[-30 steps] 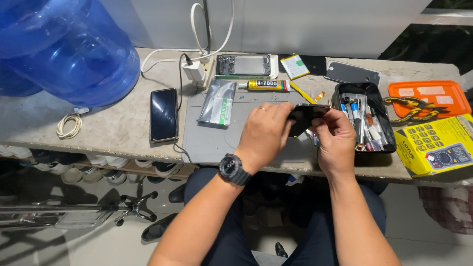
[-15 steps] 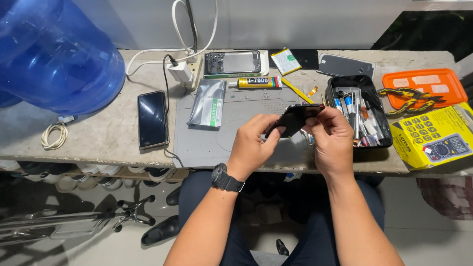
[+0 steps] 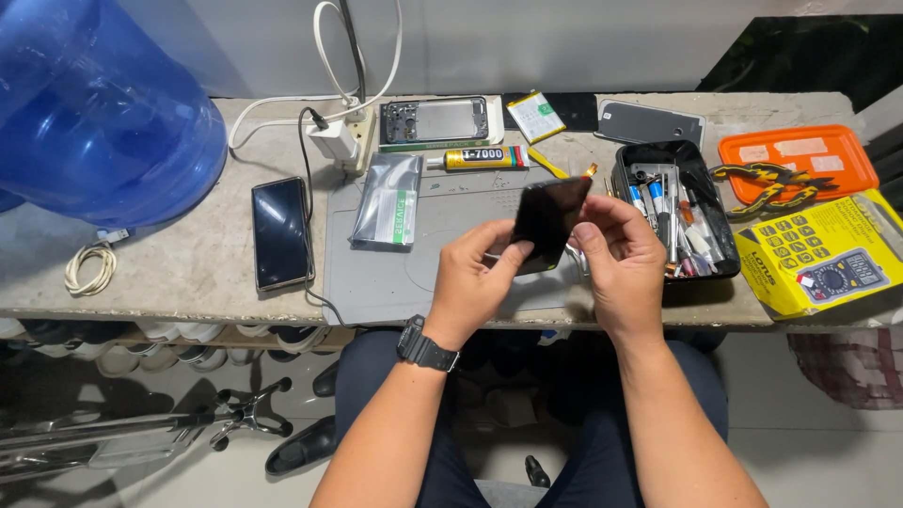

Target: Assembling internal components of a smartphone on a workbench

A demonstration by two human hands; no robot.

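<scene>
Both of my hands hold a black phone screen panel (image 3: pixel 548 218) tilted up above the grey work mat (image 3: pixel 395 273). My left hand (image 3: pixel 478 279), with a black wristwatch on its wrist, grips the panel's lower edge, thumb on its face. My right hand (image 3: pixel 621 263) pinches the panel's right side. A black tray of small tools (image 3: pixel 670 212) lies just right of my right hand.
On the stone bench: a dark phone (image 3: pixel 280 232) on a charging cable, a silver pouch (image 3: pixel 386 199), a glue tube (image 3: pixel 484 158), a phone frame (image 3: pixel 435 121), a battery (image 3: pixel 534 116), a grey back cover (image 3: pixel 649 122), an orange tray (image 3: pixel 800 160) with pliers, a yellow multimeter box (image 3: pixel 823 254), a blue water bottle (image 3: pixel 99 113).
The black panel has been lifted and turned more upright between my hands, its face now toward me. The view has shifted slightly to the right.
</scene>
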